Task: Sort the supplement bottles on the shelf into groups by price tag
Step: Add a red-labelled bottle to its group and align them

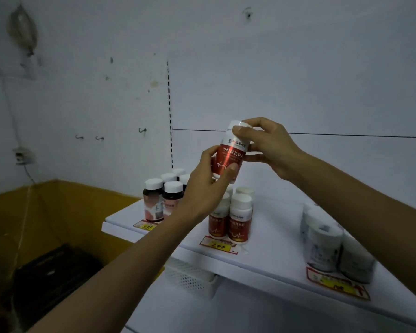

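I hold a red-labelled supplement bottle (231, 152) with a white cap in the air above the white shelf (274, 251). My left hand (207, 188) grips its lower part and my right hand (267, 145) grips its cap end. Below it stand matching red bottles (239, 218) behind a yellow price tag (218, 245). To the left is a group of dark bottles with pink labels (165, 198) behind another price tag (145, 225). On the right stand white bottles (324, 246) behind a red and yellow price tag (338, 283).
A white perforated basket (190, 276) hangs under the shelf. A dark bag (51, 277) lies on the floor at lower left, by a yellow wall section (65, 212). The white back panel rises behind the shelf.
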### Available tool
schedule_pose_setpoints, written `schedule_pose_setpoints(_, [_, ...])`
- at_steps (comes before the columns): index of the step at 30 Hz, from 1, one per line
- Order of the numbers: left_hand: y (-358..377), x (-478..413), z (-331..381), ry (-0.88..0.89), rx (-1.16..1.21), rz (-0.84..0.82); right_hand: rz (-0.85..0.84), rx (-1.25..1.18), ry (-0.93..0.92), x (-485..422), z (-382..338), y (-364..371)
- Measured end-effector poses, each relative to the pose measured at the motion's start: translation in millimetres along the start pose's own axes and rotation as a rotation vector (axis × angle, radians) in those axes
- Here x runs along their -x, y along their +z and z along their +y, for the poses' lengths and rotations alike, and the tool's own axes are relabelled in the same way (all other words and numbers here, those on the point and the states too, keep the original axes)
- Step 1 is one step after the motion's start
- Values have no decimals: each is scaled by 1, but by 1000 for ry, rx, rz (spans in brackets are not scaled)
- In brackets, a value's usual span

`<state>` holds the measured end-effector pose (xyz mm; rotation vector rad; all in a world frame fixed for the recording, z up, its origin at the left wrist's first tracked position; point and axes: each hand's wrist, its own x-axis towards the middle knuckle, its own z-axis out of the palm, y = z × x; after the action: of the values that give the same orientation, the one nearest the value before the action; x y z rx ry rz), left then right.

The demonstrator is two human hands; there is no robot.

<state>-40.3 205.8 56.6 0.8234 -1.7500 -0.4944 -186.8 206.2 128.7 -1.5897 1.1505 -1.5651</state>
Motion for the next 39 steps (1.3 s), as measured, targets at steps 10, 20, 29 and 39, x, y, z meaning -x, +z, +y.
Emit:
schedule_pose_setpoints(10, [11, -27, -68, -303, 198, -63, 281, 65, 109, -38, 25, -26])
schedule_pose_setpoints(20, [30, -57, -107, -455, 546, 18, 118, 347, 245, -105, 94, -11])
schedule_pose_setpoints(29, [48, -53, -163, -560, 686, 17, -118, 668, 339, -116, 138, 16])
schedule_pose_setpoints(39, [61, -54, -190, -607, 699, -228, -163, 855, 355, -107, 136, 19])
